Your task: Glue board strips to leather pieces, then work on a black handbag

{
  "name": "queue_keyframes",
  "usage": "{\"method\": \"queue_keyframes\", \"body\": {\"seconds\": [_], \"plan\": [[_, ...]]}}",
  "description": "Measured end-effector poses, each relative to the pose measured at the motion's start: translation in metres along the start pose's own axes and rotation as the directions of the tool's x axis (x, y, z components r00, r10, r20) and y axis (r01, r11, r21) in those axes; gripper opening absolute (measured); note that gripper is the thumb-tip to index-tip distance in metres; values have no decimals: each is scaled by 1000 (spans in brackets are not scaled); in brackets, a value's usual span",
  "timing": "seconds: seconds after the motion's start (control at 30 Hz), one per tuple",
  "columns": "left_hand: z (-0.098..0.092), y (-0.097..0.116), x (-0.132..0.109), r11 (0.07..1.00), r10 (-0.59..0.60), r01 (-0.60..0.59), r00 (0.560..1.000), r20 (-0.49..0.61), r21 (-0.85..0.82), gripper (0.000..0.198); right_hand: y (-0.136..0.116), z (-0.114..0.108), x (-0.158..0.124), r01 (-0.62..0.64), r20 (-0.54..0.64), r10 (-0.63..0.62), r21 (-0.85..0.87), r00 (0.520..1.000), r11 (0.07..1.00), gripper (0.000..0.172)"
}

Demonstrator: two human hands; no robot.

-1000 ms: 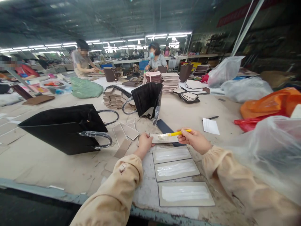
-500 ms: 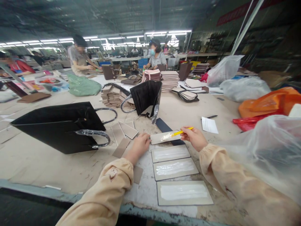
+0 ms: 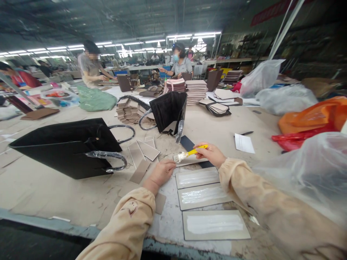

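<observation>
My right hand (image 3: 213, 155) grips a yellow-handled brush (image 3: 195, 150), its bristles loaded with white paste. The bristles touch the left end of a narrow beige panel (image 3: 191, 161), partly hidden by my right hand. At that panel's left end, the closed fingers of my left hand (image 3: 162, 174) hold its edge. Nearer to me lie three more dark-edged panels, the upper one (image 3: 197, 177), the middle one (image 3: 204, 195) and the lowest one (image 3: 217, 223), each streaked with white paste. Under the held panel a dark blue strip (image 3: 187, 143) sticks out.
A large black handbag (image 3: 65, 148) lies at left, a smaller black bag (image 3: 168, 112) stands ahead. Loose beige pieces (image 3: 148, 150) lie beside my left hand. Plastic bags (image 3: 300, 162) crowd the right. Co-workers, one in grey (image 3: 90, 66), are across the table.
My right hand has moved left with the brush, from the middle of the held panel to its left end. My left hand stays at the panel's left edge.
</observation>
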State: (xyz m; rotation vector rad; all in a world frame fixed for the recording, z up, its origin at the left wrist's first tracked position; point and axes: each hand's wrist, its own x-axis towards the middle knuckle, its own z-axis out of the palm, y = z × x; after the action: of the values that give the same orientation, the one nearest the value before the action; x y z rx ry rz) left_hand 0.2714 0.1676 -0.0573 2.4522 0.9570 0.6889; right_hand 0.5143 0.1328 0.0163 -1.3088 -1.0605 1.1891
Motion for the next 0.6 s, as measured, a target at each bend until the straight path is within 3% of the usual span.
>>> {"method": "queue_keyframes", "body": {"seconds": [0.33, 0.6], "plan": [[-1, 0, 1, 999, 26, -26, 1000, -6, 29, 24, 16, 3, 9, 20, 33, -16, -99, 999, 995, 15], [2, -5, 0, 978, 169, -155, 981, -99, 140, 20, 14, -16, 11, 15, -19, -20, -216, 1000, 976, 16]]}}
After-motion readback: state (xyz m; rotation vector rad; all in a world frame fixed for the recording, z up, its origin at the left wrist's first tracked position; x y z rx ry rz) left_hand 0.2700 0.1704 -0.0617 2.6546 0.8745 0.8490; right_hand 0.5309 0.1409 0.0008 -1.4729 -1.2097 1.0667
